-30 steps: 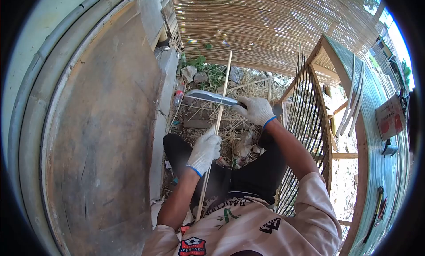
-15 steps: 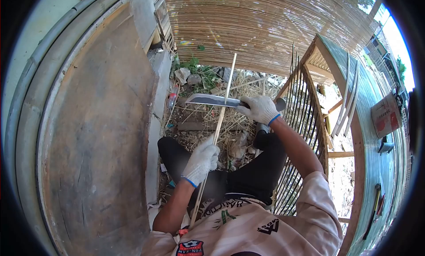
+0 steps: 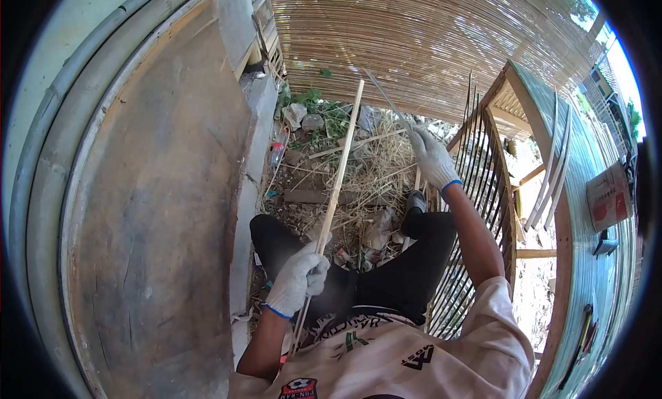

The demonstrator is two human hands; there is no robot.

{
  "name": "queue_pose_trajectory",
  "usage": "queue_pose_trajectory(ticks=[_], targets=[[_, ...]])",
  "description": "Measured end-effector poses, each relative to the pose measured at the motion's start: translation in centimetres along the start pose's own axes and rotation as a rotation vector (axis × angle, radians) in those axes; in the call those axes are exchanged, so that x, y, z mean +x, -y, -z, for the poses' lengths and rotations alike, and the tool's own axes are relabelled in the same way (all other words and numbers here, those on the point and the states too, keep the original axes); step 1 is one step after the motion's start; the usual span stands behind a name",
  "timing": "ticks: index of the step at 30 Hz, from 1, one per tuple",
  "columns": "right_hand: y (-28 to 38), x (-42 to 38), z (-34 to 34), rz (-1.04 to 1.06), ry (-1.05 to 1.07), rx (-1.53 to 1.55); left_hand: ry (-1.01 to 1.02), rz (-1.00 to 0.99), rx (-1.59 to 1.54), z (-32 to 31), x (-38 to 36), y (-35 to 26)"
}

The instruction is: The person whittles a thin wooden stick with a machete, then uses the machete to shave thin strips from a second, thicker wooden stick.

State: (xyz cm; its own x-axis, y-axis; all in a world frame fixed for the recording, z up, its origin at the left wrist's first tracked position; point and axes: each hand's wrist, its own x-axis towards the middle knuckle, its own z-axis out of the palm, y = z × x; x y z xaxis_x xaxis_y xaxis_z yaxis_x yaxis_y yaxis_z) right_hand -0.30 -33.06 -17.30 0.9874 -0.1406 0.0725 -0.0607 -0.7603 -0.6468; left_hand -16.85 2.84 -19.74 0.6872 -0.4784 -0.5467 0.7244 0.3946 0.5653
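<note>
A long pale strip, like split bamboo (image 3: pixel 340 171), stands up at a slant in front of my body. My left hand (image 3: pixel 298 280), in a white knit glove with a blue cuff, is closed round its lower part. To the right, my right hand (image 3: pixel 432 157), gloved the same way, grips a long-bladed knife (image 3: pixel 387 101). The blade points up and to the left, seen nearly edge-on, apart from the strip. The glove hides the knife's handle.
A large brown board (image 3: pixel 158 192) fills the left side. Straw and shavings (image 3: pixel 379 166) litter the ground between my legs. On the right stand a slatted wooden frame (image 3: pixel 483 171) and a green-covered surface (image 3: pixel 586 275) with a box (image 3: pixel 608 196). A bamboo screen (image 3: pixel 414 40) hangs ahead.
The knife has left the strip and swung from level to steeply upright, as my right hand moved up and right. My left hand has shifted down and left along with the strip's lower part.
</note>
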Motion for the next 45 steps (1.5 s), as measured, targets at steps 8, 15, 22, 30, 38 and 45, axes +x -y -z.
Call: queue_pose_trajectory(ticks=[8, 15, 22, 30, 38, 45], targets=[[6.8, -11.0, -5.2, 0.548, 0.467, -0.206, -0.062, -0.076, -0.028, -1.9, 2.3, -1.9], [7.5, -10.2, -5.7, 0.65, 0.383, -0.32, -0.031, -0.117, 0.022, -2.3, 1.9, -1.5], [7.1, -9.3, -5.2, 0.587, 0.407, -0.343, 0.043, -0.097, 0.026, -2.2, 1.0, -0.8], [5.6, -8.1, -4.0, 0.467, 0.362, -0.305, 0.047, -0.088, 0.014, -2.4, 0.1, -1.1], [6.5, -6.8, -2.6, -0.021, 0.499, 0.629, 0.067, -0.114, 0.082, -2.7, 0.3, -0.9], [6.2, -6.3, -3.2, 0.002, 0.399, 0.3, 0.023, -0.155, 0.149, -2.7, -0.1, 0.0]])
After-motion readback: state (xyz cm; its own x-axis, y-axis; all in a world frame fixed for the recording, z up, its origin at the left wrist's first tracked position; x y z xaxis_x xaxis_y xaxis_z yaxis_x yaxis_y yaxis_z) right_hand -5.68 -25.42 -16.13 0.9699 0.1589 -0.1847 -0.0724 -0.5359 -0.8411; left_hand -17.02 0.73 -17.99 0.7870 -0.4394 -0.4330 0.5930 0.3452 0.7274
